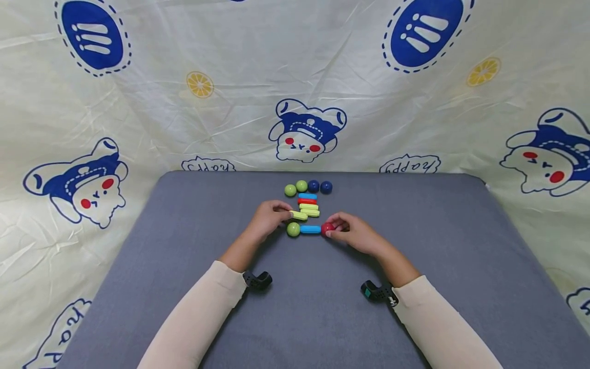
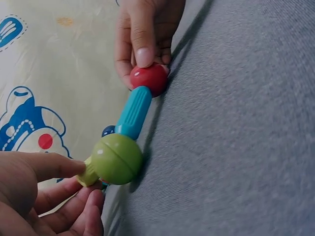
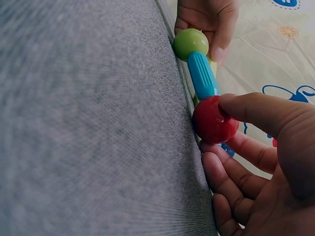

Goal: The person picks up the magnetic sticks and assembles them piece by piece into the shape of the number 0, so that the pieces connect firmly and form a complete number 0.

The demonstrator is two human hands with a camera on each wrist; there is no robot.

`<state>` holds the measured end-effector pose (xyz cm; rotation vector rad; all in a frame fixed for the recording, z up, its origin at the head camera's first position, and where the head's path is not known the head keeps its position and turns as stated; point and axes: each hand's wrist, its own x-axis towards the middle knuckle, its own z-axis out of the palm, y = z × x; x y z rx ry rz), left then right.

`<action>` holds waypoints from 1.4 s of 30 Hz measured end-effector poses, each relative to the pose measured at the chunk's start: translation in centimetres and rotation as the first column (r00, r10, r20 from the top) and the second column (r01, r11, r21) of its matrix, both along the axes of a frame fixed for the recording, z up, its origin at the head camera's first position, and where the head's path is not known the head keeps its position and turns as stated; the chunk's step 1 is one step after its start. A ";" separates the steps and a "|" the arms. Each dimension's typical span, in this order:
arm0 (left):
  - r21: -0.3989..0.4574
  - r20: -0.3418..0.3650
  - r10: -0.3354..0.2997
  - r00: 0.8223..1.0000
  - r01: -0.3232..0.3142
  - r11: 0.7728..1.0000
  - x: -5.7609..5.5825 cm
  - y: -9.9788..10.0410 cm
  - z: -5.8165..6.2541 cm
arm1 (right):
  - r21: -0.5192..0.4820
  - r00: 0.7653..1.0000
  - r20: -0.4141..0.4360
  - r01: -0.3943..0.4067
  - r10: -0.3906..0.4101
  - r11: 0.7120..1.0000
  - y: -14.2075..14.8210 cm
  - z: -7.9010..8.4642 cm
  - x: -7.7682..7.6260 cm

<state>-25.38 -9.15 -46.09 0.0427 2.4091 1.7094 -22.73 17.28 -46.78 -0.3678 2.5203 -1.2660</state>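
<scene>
My left hand (image 1: 272, 217) pinches a yellow-green rod (image 1: 298, 216) by its left end, just behind a green ball (image 1: 293, 229). My right hand (image 1: 351, 231) grips a red ball (image 3: 215, 119) between thumb and fingers. A blue ribbed rod (image 1: 310, 229) lies between the green ball and the red ball, touching both in a straight row. Both wrist views show this row too, with the blue rod (image 2: 133, 112) sloping between the balls. Whether the held yellow-green rod touches the green ball cannot be told.
Behind the hands lie a blue rod (image 1: 308, 196), a red rod (image 1: 307, 202) and two yellow-green rods (image 1: 309, 207). Farther back sit two green balls (image 1: 301, 186) and two dark blue balls (image 1: 313, 186). Grey cloth (image 1: 313, 307) covers the table; a printed sheet (image 1: 249, 123) hangs behind.
</scene>
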 end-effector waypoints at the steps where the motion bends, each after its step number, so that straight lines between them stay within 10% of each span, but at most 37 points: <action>1: 0.011 -0.004 0.011 1.000 -0.010 1.000 0.0 -0.1 0.1 | 0.002 1.000 -0.002 0.001 -0.001 1.000 0.0 0.0 0.0; 18: 0.155 -0.027 0.174 0.984 -0.168 0.974 0.1 -1.0 1.0 | 0.011 1.000 -0.018 0.001 -0.001 1.000 0.2 0.0 -0.1; 42: 0.132 -0.009 0.087 0.996 -0.085 0.988 1.1 -1.6 0.6 | 0.054 0.998 -0.040 0.041 -0.039 0.998 -0.2 0.1 0.1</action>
